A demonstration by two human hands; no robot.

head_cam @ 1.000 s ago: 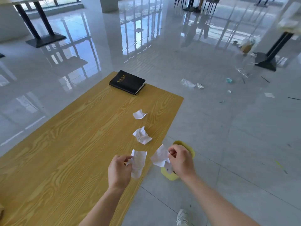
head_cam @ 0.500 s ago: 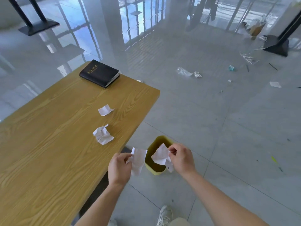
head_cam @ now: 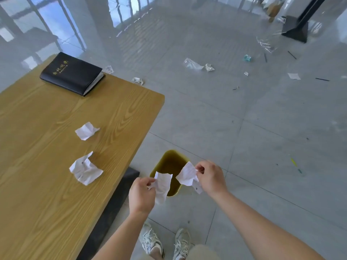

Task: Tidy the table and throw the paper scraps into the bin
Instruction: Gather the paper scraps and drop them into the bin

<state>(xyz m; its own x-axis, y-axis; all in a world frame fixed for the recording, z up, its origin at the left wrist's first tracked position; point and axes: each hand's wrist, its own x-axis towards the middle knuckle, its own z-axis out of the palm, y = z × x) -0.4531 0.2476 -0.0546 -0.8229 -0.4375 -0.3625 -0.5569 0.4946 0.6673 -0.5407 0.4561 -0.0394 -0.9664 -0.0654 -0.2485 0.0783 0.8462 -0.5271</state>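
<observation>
Bin [head_cam: 170, 166] now unobstructed beneath scraps [head_cam: 161, 184].

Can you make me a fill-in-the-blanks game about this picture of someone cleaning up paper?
1. Each hand, the left hand and the right hand, pinches one paper ____.
2. Both hands are above the yellow ____.
3. ____ crumpled papers lie on the wooden table.
4. The black ____ sits at the table's far end.

Missing words: scrap; bin; Two; book
</observation>
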